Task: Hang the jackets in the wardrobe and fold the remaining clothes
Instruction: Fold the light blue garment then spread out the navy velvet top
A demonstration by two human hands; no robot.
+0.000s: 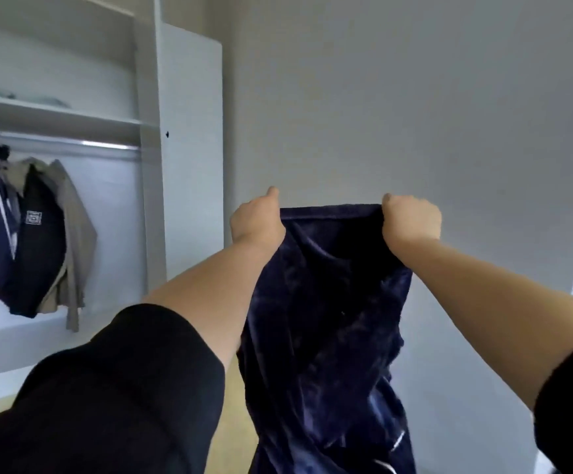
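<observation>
Your left hand (257,218) and right hand (411,218) each pinch a top corner of the garment (326,323), dark blue and velvety, hanging in soft folds before the plain wall (415,97). Jackets (35,230) hang in the wardrobe (148,138) at left.

Dark blue velvet garment (326,302), top edge stretched flat, body hanging crumpled right of wardrobe (148,165), jackets (32,234) in navy, black and khaki hung on rail (73,145) inside wardrobe, below shelf (56,112)
</observation>
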